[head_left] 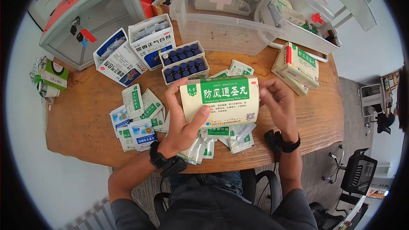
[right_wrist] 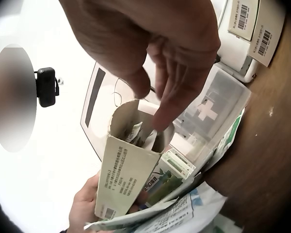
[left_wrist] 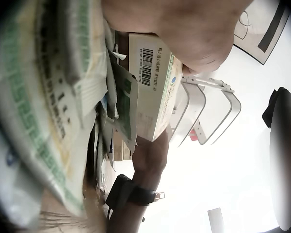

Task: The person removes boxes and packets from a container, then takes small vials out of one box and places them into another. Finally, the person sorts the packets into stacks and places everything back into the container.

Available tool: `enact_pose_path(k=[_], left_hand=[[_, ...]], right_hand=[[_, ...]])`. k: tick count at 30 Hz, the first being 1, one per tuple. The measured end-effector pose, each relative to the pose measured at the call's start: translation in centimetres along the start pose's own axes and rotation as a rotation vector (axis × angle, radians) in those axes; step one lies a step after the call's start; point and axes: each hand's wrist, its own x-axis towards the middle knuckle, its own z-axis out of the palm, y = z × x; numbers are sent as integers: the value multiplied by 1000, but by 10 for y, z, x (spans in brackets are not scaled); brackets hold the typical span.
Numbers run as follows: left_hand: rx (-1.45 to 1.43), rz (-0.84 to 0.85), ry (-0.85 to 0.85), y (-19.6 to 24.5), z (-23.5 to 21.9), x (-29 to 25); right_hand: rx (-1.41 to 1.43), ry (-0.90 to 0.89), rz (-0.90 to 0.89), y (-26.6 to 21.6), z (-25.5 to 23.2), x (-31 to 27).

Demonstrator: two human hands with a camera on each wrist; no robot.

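Medicine box, clasped by the left hand, seems mid-packing or unpacking, while the right hand, thumb and fingers parted at its mouth, needs careful aim at the sachets inside.

Count one carton mid-frame, two matching cartons at right, two blue-and-white sachets left of centre, one clear bin top centre, one red-sided case upper left.
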Motion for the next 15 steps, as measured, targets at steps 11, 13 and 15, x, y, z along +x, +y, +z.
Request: enact_pose_path(k=[11, 13, 15], left_hand=[[-46, 41, -5, -2, 2, -4], [-59, 42, -11, 0, 4, -5], [-51, 33, -41, 1, 5, -7]], right_hand=[[-143, -127, -274, -14, 42, -10], [-105, -99, -231, -17, 47, -12], [-67, -74, -193, -15, 51, -12]])
